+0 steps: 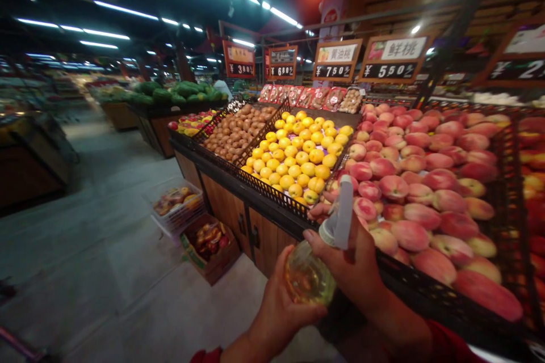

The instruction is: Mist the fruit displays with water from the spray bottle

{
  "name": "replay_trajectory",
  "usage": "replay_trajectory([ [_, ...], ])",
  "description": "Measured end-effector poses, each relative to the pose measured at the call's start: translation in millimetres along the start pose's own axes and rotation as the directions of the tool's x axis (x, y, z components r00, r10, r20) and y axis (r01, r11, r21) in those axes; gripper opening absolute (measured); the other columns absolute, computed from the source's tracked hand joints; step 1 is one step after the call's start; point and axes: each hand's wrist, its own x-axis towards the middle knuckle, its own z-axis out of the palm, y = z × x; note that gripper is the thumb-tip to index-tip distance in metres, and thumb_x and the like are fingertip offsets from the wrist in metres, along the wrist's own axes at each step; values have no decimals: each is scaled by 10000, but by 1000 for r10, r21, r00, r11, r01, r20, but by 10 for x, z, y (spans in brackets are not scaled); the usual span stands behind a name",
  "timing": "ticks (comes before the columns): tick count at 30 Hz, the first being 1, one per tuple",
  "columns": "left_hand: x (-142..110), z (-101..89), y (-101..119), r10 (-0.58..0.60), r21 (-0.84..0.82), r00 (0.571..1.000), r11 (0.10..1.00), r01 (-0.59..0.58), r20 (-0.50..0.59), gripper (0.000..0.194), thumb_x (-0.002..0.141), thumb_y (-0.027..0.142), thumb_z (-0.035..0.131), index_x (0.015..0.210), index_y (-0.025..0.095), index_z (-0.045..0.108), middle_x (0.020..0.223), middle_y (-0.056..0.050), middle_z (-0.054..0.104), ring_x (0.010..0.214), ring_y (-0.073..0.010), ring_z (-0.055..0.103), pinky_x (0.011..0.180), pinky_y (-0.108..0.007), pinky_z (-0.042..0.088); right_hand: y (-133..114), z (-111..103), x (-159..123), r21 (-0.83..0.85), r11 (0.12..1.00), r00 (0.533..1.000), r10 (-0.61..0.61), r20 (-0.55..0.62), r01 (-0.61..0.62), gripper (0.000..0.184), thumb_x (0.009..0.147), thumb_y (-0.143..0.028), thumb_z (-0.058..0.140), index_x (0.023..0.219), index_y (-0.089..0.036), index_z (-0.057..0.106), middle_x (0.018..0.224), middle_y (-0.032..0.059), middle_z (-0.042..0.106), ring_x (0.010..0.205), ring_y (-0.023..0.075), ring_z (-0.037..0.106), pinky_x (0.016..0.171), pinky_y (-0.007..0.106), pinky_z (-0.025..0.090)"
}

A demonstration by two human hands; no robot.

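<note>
A clear spray bottle (310, 277) with a pale trigger head and some yellowish liquid inside is held tilted in front of me. My left hand (279, 306) is wrapped around its lower body. Around the neck, just under the head, my right hand (355, 264) is closed, its thumb along the near side. Some of the right fingers are hidden behind the bottle head. Both hands are in front of the stand's edge, close to the crates of peaches (421, 215) and yellow nectarines (293, 161).
Brown kiwifruit (238, 133) fill a crate further left, with packaged fruit (306, 96) behind. Price signs (336, 61) hang above. On the floor (128, 272) stand a clear plastic bin (179, 221) and a cardboard box (217, 264) of fruit. Watermelons (183, 91) lie on another stand.
</note>
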Motion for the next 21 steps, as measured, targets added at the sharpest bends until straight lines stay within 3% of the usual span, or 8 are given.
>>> replay_trajectory([
  [3, 72, -22, -19, 6, 1, 1000, 1000, -6, -8, 1121, 414, 203, 885, 1325, 223, 231, 1408, -211, 471, 1261, -365, 528, 1050, -486, 440, 43, 14, 59, 0, 1000, 1000, 14, 9, -14, 294, 795, -207, 739, 1055, -192, 602, 931, 32, 662, 818, 169, 664, 720, 268, 575],
  [7, 209, -64, -15, 43, 38, 998, 998, -42, -40, 1114, 400, 222, 886, 1316, 212, 252, 1395, -214, 489, 1265, -367, 529, 1057, -475, 445, 144, 17, 186, 13, 1000, 999, -1, 49, 0, 253, 810, -197, 736, 1028, -196, 608, 916, 20, 675, 688, 127, 651, 636, 236, 576],
  [9, 279, -84, 34, 53, 67, 997, 997, -49, -63, 1101, 408, 220, 886, 1315, 207, 261, 1405, -215, 489, 1267, -355, 533, 1062, -460, 450, 218, 40, 271, 31, 999, 999, -11, 51, 10, 267, 809, -210, 745, 1038, -197, 607, 998, 38, 674, 761, 137, 664, 680, 236, 582],
  [13, 445, -119, 203, 74, 105, 992, 992, -63, -104, 1046, 448, 200, 876, 1305, 209, 276, 1389, -199, 528, 1241, -317, 566, 1045, -428, 474, 366, 145, 491, 142, 990, 999, -23, 26, 19, 464, 789, -218, 771, 1201, -213, 556, 1114, 49, 657, 1048, 184, 642, 870, 259, 553],
  [18, 730, -209, 341, 149, 148, 974, 981, -124, -170, 1029, 424, 180, 869, 1287, 195, 309, 1360, -211, 558, 1209, -335, 592, 1010, -434, 505, 522, 316, 841, 204, 977, 997, -63, 39, 54, 466, 781, -197, 765, 1192, -221, 545, 1076, 33, 656, 1006, 181, 641, 817, 259, 554],
  [21, 894, -284, 365, 199, 168, 961, 971, -168, -192, 1026, 435, 216, 880, 1299, 201, 326, 1365, -202, 559, 1216, -341, 587, 996, -432, 515, 640, 416, 1030, 218, 976, 991, -56, 119, 28, 419, 788, -193, 757, 1149, -242, 548, 969, -4, 647, 869, 168, 651, 739, 264, 550],
])
